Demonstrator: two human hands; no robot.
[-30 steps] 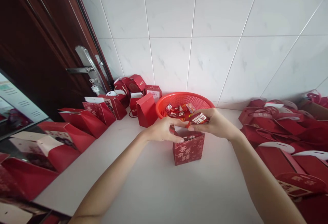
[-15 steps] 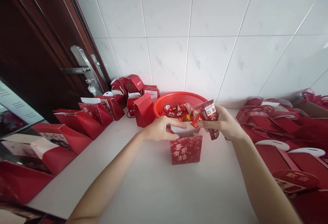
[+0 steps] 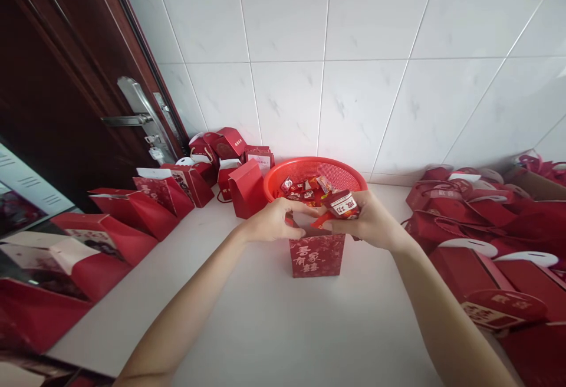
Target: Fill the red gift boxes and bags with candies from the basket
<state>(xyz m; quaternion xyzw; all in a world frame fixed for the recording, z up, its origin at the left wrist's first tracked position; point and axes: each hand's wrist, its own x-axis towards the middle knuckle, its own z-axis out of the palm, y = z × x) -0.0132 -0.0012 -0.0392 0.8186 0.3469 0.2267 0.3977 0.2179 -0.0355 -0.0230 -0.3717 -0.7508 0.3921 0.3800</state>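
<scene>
A small red gift box with pale lettering on its front stands upright on the white table, its top open. My left hand pinches the box's left rim between thumb and fingers. Just over the box's right side, my right hand is closed on several wrapped candies, one dark red with a white label and another orange-red. Behind both hands sits a red plastic basket with more wrapped candies in it. The inside of the box is mostly hidden by my hands.
Red gift boxes line the table's left edge, and another red box stands beside the basket. Many red boxes and bags crowd the right side. A tiled wall rises behind; a dark door is at left.
My right hand has moved left and slightly down with the candies, from beside the box to over its opening. My left hand keeps its hold on the rim.
</scene>
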